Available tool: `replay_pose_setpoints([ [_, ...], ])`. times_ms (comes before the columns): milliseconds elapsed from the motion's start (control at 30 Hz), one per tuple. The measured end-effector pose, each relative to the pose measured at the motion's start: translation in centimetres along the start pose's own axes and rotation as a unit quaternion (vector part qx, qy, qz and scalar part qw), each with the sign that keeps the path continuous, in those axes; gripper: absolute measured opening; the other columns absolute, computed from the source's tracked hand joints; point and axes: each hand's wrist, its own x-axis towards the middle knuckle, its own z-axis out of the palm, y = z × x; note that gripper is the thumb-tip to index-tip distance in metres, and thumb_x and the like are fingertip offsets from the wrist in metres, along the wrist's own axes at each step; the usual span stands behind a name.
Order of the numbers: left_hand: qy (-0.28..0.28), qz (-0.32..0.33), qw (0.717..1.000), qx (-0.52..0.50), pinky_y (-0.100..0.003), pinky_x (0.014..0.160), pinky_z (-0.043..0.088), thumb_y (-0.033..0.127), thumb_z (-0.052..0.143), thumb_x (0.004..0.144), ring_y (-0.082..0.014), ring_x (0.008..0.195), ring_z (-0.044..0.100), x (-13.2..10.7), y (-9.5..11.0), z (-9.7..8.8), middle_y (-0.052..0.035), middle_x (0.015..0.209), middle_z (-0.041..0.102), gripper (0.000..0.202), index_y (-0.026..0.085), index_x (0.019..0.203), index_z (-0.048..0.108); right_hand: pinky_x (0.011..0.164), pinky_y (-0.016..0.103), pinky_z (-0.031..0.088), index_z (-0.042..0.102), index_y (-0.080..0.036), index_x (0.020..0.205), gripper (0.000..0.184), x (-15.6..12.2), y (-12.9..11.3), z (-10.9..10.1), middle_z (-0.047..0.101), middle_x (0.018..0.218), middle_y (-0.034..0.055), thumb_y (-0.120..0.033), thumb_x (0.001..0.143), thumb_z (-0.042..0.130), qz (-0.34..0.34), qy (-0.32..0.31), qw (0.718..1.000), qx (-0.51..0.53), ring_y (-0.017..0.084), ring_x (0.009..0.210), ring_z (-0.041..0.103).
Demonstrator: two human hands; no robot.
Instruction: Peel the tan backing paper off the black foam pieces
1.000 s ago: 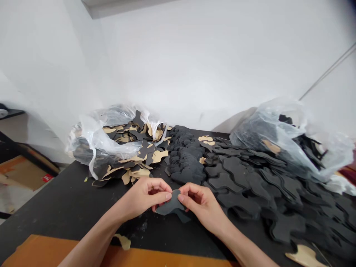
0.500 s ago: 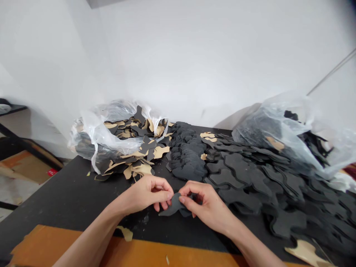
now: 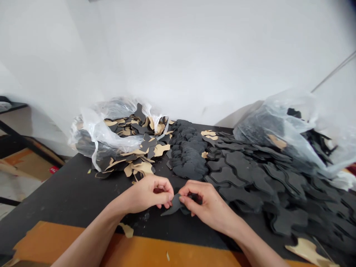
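A dark grey, curvy flat piece point(image 3: 172, 207), looking like cut foam sheet, is held just above the black table point(image 3: 91, 200). My right hand point(image 3: 204, 198) pinches its upper end between thumb and forefinger. At the piece's left edge, the thumb and forefinger of my left hand point(image 3: 157, 193) are closed together, apparently on that edge; its other fingers curl underneath. Part of the piece is covered by my right fingers. Just beyond my hands lies an overlapping row of similar dark pieces point(image 3: 189, 168).
Many larger dark pieces point(image 3: 230, 176) spread over the right side. At the back left, a clear plastic bag point(image 3: 102, 135) spills black and tan pieces point(image 3: 144, 168). Another plastic bag point(image 3: 264, 126) stands back right. An orange-brown sheet point(image 3: 144, 252) lies along the front edge with tan scraps point(image 3: 128, 230).
My hands stay almost in place. The piece's free lower end has tilted slightly and looks narrower. The whole view has shifted a little.
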Motion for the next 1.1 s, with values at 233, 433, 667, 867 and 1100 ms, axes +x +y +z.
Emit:
replay_pose_setpoints([
  [233, -0.007, 0.051, 0.999, -0.018, -0.023, 0.060, 0.033, 0.020, 0.049, 0.079, -0.0113, 0.063, 0.041, 0.3, -0.6, 0.4, 0.0045, 0.067, 0.047, 0.006, 0.018, 0.073, 0.049, 0.068, 0.024, 0.049, 0.068, -0.021, 0.094, 0.015, 0.1, 0.1, -0.3, 0.063, 0.092, 0.0041, -0.017, 0.095, 0.053, -0.085, 0.016, 0.996, -0.009, 0.013, 0.076, 0.060],
  [433, 0.052, 0.053, 0.997, 0.009, -0.025, 0.062, 0.032, 0.027, 0.046, 0.085, -0.0128, 0.065, 0.036, 0.6, -1.1, 0.6, 0.0050, 0.070, 0.039, 0.012, 0.020, 0.076, 0.045, 0.079, 0.028, 0.049, 0.065, -0.022, 0.095, 0.013, 0.1, 0.1, -0.4, 0.064, 0.095, 0.0048, -0.014, 0.094, 0.055, -0.154, 0.062, 0.986, -0.025, 0.016, 0.087, 0.062],
  [667, 0.081, 0.055, 0.995, 0.007, -0.024, 0.063, 0.036, 0.026, 0.047, 0.081, -0.0131, 0.067, 0.039, 0.8, -1.2, 0.7, 0.0039, 0.073, 0.044, 0.008, 0.020, 0.076, 0.048, 0.079, 0.028, 0.049, 0.065, -0.022, 0.100, 0.015, -0.1, 0.3, -0.2, 0.063, 0.097, 0.0055, -0.012, 0.094, 0.056, -0.203, 0.076, 0.972, -0.090, 0.016, 0.089, 0.060],
  [867, 0.084, 0.043, 0.995, -0.028, -0.023, 0.064, 0.038, 0.031, 0.055, 0.077, -0.0133, 0.069, 0.042, 1.1, -0.9, 1.0, 0.0030, 0.073, 0.045, 0.014, 0.019, 0.074, 0.049, 0.086, 0.027, 0.048, 0.059, -0.024, 0.104, 0.019, -0.2, 0.3, 0.2, 0.061, 0.105, 0.0048, -0.011, 0.091, 0.060, -0.175, 0.093, 0.978, -0.060, 0.016, 0.098, 0.061],
  [1100, 0.100, 0.068, 0.993, -0.001, -0.024, 0.061, 0.032, 0.024, 0.052, 0.073, -0.0130, 0.068, 0.042, 1.1, -1.5, 1.0, 0.0012, 0.076, 0.051, 0.007, 0.019, 0.071, 0.047, 0.073, 0.028, 0.050, 0.067, -0.023, 0.096, 0.019, -0.2, 0.4, 0.2, 0.060, 0.095, 0.0058, -0.010, 0.093, 0.054, -0.213, 0.100, 0.964, -0.124, 0.016, 0.085, 0.060],
])
